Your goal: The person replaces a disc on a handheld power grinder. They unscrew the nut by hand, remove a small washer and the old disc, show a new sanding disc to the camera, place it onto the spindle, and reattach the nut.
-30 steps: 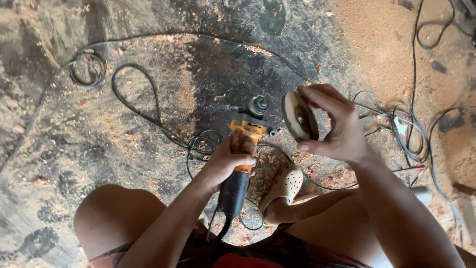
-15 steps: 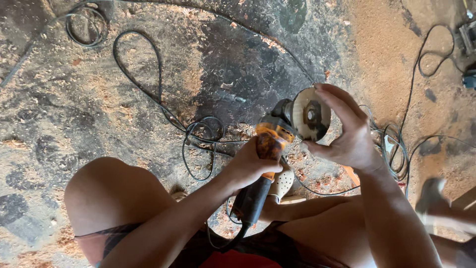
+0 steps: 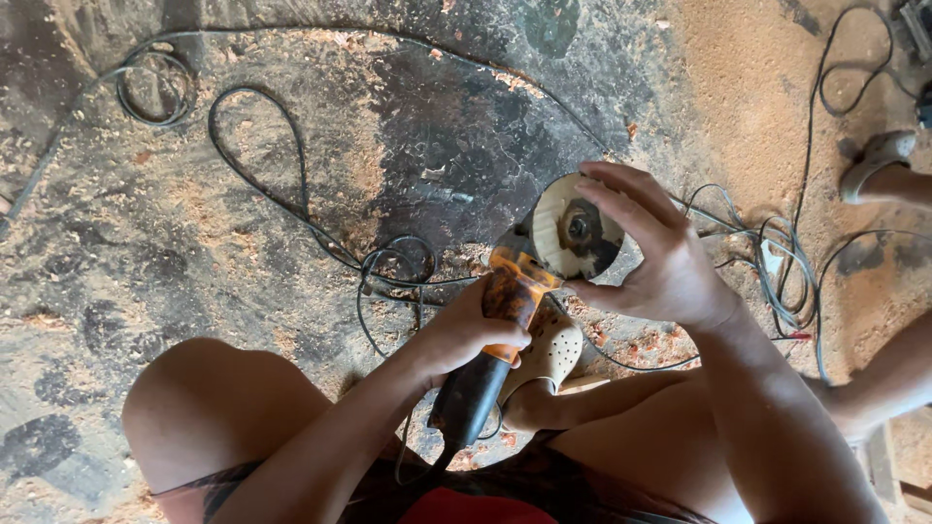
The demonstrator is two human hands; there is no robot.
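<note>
The left hand (image 3: 466,335) is clamped around the orange-and-black body of an angle grinder (image 3: 505,320), held above a sawdust-strewn floor (image 3: 291,194). The right hand (image 3: 660,262) curls its fingers around the round sanding disc (image 3: 573,228) at the grinder's head. Black cables (image 3: 282,194) loop across the floor beyond, and a pale perforated clog (image 3: 553,354) sits just beneath the tool.

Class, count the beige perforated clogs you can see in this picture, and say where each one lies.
2. One clog is on the foot under the angle grinder; another clog is at the right edge, on another person's foot. Others may be hidden.
</note>
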